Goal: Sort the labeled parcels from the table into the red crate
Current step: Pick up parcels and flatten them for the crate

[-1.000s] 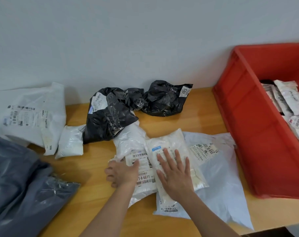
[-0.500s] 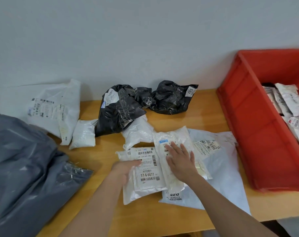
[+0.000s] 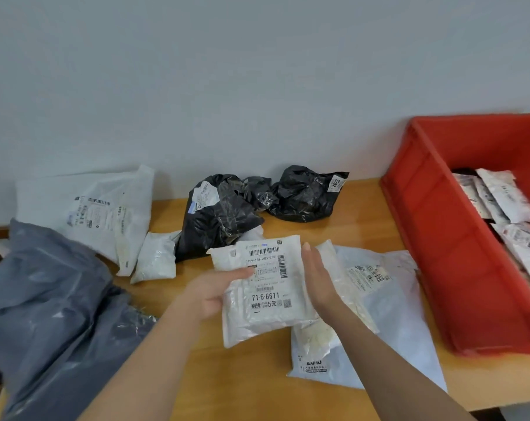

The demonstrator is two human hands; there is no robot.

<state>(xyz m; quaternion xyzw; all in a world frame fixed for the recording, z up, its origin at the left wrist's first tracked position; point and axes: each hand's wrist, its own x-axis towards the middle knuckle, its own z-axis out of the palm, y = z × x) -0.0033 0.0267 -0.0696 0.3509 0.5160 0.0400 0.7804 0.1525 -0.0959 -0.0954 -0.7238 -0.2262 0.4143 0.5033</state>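
one big wooden counter (image 3: 364, 208) fills the bottom of the view, against a pale wall. the red crate (image 3: 458, 253) sits on its right end and has a few white parcels (image 3: 509, 202) lying inside. a big grey bag (image 3: 51, 308) hangs over the left edge of the counter. behind it a large white bag (image 3: 100, 214) with a label leans on the wall. a flat pale bag (image 3: 394, 314) with a label lies near the crate, under a lumpy white packet (image 3: 333, 326). two black bags (image 3: 218, 220) sit near the wall, each with a small sticker, and a small white pouch (image 3: 156, 258) lies just left of them. the labeled parcel (image 3: 260, 287) is white and is held up over the middle of the counter, label facing up, with barcodes and the number 71-6-6611 on it. the left hand (image 3: 215, 290) grips its left side, thumb on top of the label and fingers hidden under it. the right hand (image 3: 317, 278) is flat and open, with straight fingers pressing on the parcel's right edge.
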